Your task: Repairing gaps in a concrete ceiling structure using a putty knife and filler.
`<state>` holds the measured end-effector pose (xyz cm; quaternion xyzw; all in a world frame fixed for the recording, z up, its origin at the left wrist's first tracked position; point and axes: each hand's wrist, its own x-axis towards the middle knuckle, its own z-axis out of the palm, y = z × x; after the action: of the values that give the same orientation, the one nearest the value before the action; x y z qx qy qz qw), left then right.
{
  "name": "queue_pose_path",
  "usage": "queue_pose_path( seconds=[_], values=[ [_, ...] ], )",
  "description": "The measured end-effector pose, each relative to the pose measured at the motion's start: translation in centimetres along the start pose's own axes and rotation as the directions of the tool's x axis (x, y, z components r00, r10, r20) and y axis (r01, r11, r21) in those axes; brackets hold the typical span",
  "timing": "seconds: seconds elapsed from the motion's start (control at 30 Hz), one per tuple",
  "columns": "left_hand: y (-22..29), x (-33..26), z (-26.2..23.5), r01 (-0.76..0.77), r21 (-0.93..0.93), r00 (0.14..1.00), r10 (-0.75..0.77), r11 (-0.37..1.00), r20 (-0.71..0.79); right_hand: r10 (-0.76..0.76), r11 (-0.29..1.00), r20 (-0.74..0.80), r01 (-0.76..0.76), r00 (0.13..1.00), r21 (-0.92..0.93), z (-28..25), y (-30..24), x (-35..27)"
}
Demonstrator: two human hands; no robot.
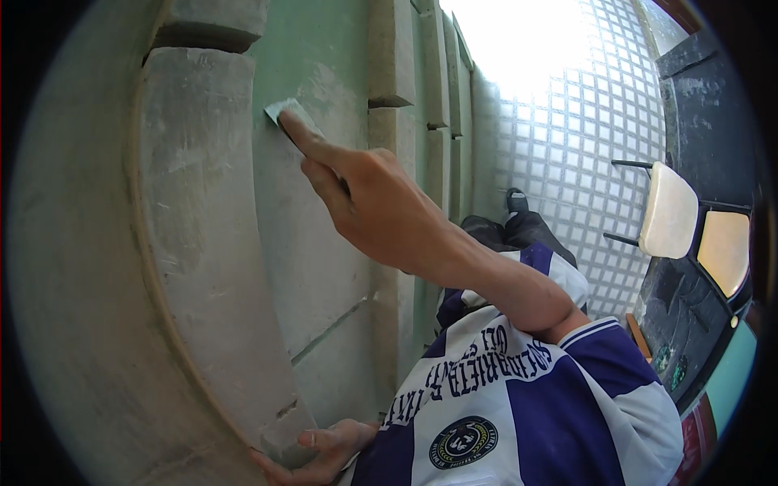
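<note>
My right hand point(373, 202) presses a flat grey putty blade point(285, 112) against the green wall panel point(324, 57), index finger stretched along it. The blade sits where grey filler meets bare green paint. My left hand point(320, 449) rests low at the bottom edge, fingers curled around the lower end of a curved grey moulding point(203, 243). I wear a purple and white shirt with a round badge.
Raised grey vertical mouldings point(393, 57) run along the wall. A pale checkered tile floor point(583, 121) lies below at right. Two cream chair seats point(668, 211) stand by a dark surface point(705, 121) at far right. My dark trouser leg and shoe point(515, 201) show beneath.
</note>
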<state>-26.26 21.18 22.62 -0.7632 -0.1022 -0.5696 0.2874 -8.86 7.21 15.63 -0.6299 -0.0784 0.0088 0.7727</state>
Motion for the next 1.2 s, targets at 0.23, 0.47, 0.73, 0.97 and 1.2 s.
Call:
queue_pose_path(
  seconds=[0.23,0.47,0.73,0.97,1.2],
  values=[
    [-1.4,0.3,-0.6,-0.086,0.072,0.996,0.085,0.994,0.026,-0.004,1.0,0.011,0.004,1.0,0.019,0.7,-0.2,-0.3],
    [0.3,0.3,-0.2,0.018,0.005,1.0,-0.018,1.0,0.019,-0.015,1.0,0.018,0.015,1.0,0.006,0.5,0.2,-0.9],
    [-0.3,0.3,-0.1,0.017,-0.05,1.0,-0.018,0.999,-0.013,-0.042,0.999,-0.055,0.042,0.998,0.001,1.3,0.3,-0.8],
    [0.0,0.3,-0.4,0.032,-0.06,0.999,-0.03,0.998,0.029,0.019,1.0,-0.015,-0.019,1.0,0.0,1.1,-0.2,-0.8],
    [-0.2,0.5,-0.4,0.01,-0.075,1.0,-0.008,0.997,0.018,-0.066,0.997,-0.132,0.06,0.989,-0.048,1.2,0.3,1.0]
  ],
)
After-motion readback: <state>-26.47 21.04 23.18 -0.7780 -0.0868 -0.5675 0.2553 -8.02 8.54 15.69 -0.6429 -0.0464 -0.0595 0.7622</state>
